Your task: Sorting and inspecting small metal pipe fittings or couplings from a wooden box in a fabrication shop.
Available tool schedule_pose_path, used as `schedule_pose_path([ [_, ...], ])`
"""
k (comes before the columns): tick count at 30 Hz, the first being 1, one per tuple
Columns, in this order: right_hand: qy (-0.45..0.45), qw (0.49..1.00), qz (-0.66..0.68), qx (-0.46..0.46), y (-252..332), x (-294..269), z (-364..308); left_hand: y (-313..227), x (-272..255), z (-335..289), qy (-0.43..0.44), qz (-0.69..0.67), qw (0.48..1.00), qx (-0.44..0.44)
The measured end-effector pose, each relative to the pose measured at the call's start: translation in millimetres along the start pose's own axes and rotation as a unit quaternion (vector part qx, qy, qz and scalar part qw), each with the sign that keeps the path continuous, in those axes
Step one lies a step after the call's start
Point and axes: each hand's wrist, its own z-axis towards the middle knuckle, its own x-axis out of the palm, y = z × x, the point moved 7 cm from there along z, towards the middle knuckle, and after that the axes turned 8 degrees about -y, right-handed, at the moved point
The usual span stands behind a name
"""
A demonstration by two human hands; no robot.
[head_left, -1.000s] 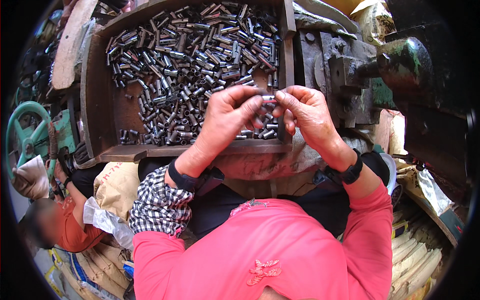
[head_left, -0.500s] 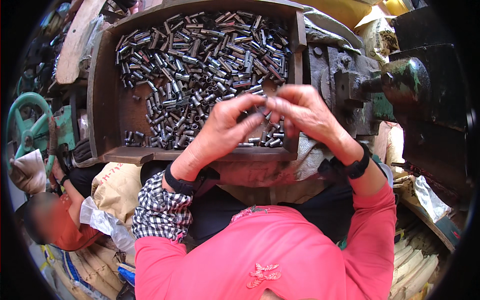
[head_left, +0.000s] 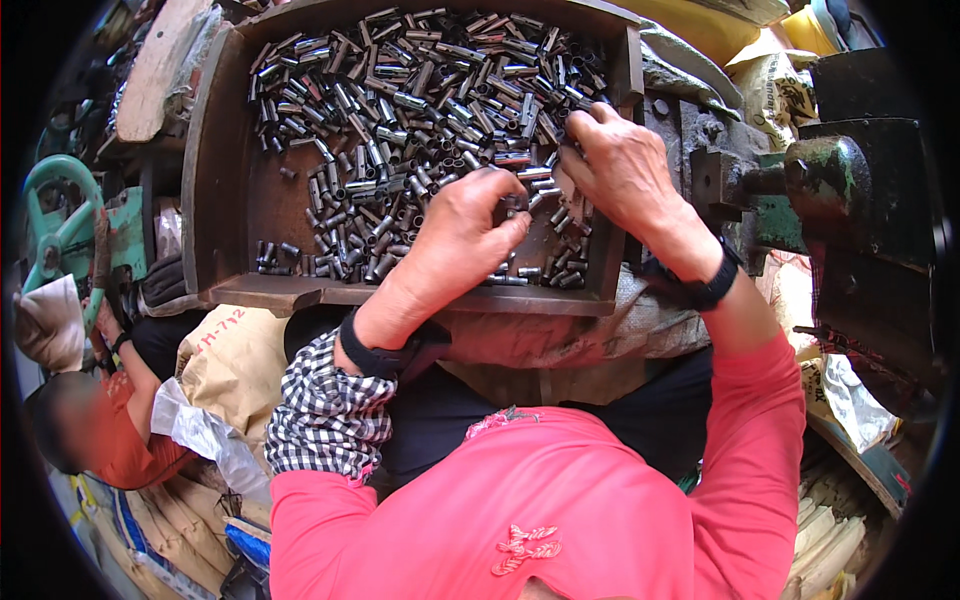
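Short metal tubes lie heaped in a shallow brown tray, longer shiny ones toward the back and shorter dark ones nearer me. Over the tray's front part, my left hand is closed, with a small dark metal tube between thumb and curled fingers. My right hand reaches into the right side of the tray. Its thumb and fingers are bent but apart, the tips at the edge of the heap. Nothing shows between them, though the palm side is hidden.
Right of the tray stands a dark, greasy machine. A green handwheel is at the left, with a person in an orange top below it. Paper sacks and a wooden board lie near the tray.
My hands were together over the tray's front right and have parted. The right went up and away to the heap; the left stays over the front with a tube. The view shifted slightly.
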Motion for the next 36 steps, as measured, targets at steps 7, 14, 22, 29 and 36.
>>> schedule_pose_path([
  [7, -0.039, 0.935, 0.322, 0.143, -13.9, -15.2, -58.3, -21.1, 38.7, 1.0, 0.049, 0.204, 0.970, 0.120],
  [14, -0.058, 0.913, 0.371, 0.159, -17.4, -15.5, -68.6, -20.6, 64.9, 10.1, 0.096, 0.313, 0.933, 0.151],
  [22, -0.081, 0.923, 0.359, 0.116, -20.2, -20.4, -69.0, -15.0, 72.2, 12.8, 0.103, 0.341, 0.927, 0.114],
  [29, 0.009, 0.756, 0.583, 0.297, -34.7, 0.2, -78.8, -27.7, 58.7, 18.3, 0.045, 0.209, 0.972, 0.100],
  [36, 0.025, 0.707, 0.634, 0.312, -40.3, 0.0, -85.0, 2.5, 60.1, 12.1, 0.077, -0.375, 0.893, -0.236],
])
